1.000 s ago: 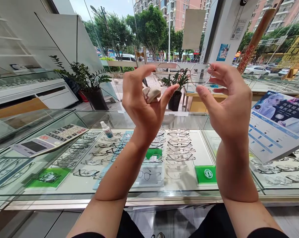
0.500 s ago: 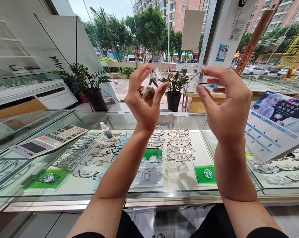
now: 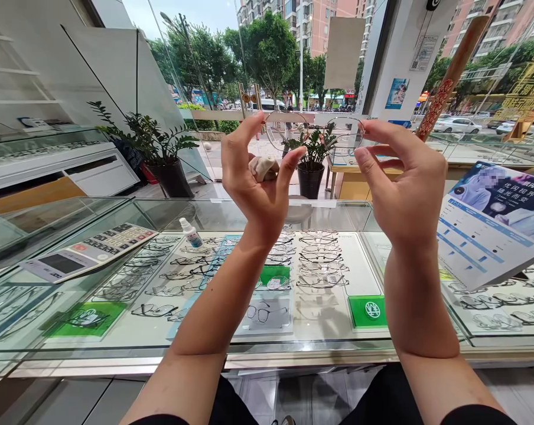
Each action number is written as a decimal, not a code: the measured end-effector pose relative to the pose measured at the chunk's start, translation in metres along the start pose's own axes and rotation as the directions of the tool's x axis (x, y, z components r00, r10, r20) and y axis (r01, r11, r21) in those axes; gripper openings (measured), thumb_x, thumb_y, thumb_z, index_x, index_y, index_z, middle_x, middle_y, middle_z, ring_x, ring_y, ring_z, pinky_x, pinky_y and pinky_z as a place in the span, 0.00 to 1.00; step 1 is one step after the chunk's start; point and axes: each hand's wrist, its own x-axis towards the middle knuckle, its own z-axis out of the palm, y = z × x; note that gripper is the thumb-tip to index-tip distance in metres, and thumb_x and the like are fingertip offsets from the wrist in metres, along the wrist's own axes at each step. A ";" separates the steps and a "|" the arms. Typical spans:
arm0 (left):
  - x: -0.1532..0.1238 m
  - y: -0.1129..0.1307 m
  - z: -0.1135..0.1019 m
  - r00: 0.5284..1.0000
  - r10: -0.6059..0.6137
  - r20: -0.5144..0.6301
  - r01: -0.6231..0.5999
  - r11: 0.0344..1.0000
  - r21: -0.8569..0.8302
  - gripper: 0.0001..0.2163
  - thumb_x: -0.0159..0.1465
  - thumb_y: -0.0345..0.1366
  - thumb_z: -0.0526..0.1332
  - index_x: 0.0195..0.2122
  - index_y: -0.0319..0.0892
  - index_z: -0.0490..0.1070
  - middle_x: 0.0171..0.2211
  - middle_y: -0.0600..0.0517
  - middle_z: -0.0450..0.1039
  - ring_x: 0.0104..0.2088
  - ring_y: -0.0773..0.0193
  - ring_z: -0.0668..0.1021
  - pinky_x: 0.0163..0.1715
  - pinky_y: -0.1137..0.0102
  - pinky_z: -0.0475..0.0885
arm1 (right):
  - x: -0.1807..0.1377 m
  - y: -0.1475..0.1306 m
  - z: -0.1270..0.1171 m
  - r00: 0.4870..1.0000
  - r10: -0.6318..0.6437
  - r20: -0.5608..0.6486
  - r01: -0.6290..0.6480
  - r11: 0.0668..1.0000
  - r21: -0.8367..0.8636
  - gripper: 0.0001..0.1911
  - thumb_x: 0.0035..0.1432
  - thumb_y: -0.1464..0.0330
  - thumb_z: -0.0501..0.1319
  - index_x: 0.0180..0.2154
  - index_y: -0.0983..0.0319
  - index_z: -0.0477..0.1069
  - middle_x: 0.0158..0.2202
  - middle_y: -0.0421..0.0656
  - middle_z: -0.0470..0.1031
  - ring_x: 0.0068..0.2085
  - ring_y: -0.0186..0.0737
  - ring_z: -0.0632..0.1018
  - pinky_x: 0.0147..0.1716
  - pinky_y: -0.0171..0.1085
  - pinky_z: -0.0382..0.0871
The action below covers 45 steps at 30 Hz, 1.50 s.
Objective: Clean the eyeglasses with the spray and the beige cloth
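A pair of thin-rimmed eyeglasses [image 3: 343, 134] is held up at eye height above the counter, lenses towards the window. My left hand [image 3: 258, 186] has its index fingertip at the left outer rim; its thumb points up, apart from the lens. Tucked in that palm, under the curled fingers, is a crumpled pale cloth [image 3: 264, 169]. At the right outer edge, my right hand [image 3: 409, 183] holds the frame by the fingertips, the thumb just below. The temples are hard to make out.
Below my arms lies a glass display counter [image 3: 244, 358] with rows of eyeglasses inside. On it stand a calculator [image 3: 90, 251], a small spray bottle [image 3: 191, 233] and a printed calendar card [image 3: 492, 224]. Potted plants [image 3: 310, 177] stand beyond, before the window.
The eyeglasses have tilted slightly, and both hands have shifted a little. More of the cloth in my left palm shows. A passer-by outside has moved right.
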 end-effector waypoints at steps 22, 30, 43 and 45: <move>0.006 0.049 -0.014 0.998 -0.064 0.009 0.062 0.993 0.097 0.24 0.69 0.58 0.72 0.61 0.57 0.74 0.60 0.46 0.80 0.65 0.42 0.80 0.63 0.46 0.79 | 0.003 0.017 0.005 0.994 0.084 0.070 -0.091 0.992 0.091 0.19 0.73 0.52 0.64 0.59 0.49 0.84 0.50 0.45 0.91 0.51 0.54 0.90 0.54 0.60 0.87; 0.005 0.042 -0.013 0.991 -0.132 0.036 0.131 0.991 0.029 0.26 0.67 0.60 0.74 0.60 0.56 0.75 0.59 0.45 0.80 0.64 0.41 0.81 0.63 0.47 0.80 | 0.003 0.019 0.005 0.991 0.117 0.065 -0.121 0.991 0.058 0.19 0.74 0.54 0.64 0.59 0.52 0.85 0.47 0.47 0.90 0.47 0.52 0.90 0.52 0.56 0.86; 0.005 0.028 -0.006 0.954 -0.279 0.109 0.291 0.948 -0.127 0.29 0.61 0.66 0.75 0.54 0.52 0.80 0.48 0.48 0.83 0.50 0.54 0.84 0.53 0.59 0.82 | 0.002 0.006 0.002 0.994 0.100 -0.046 -0.098 0.994 0.047 0.17 0.73 0.49 0.65 0.50 0.53 0.85 0.50 0.48 0.88 0.50 0.54 0.87 0.51 0.55 0.84; 0.005 0.025 -0.004 0.950 -0.293 0.105 0.306 0.941 -0.147 0.30 0.60 0.67 0.76 0.53 0.51 0.80 0.46 0.48 0.83 0.49 0.55 0.84 0.53 0.59 0.82 | 0.001 0.006 0.001 0.995 0.090 -0.037 -0.087 0.993 0.083 0.18 0.74 0.48 0.64 0.51 0.51 0.84 0.52 0.49 0.86 0.53 0.56 0.86 0.53 0.57 0.84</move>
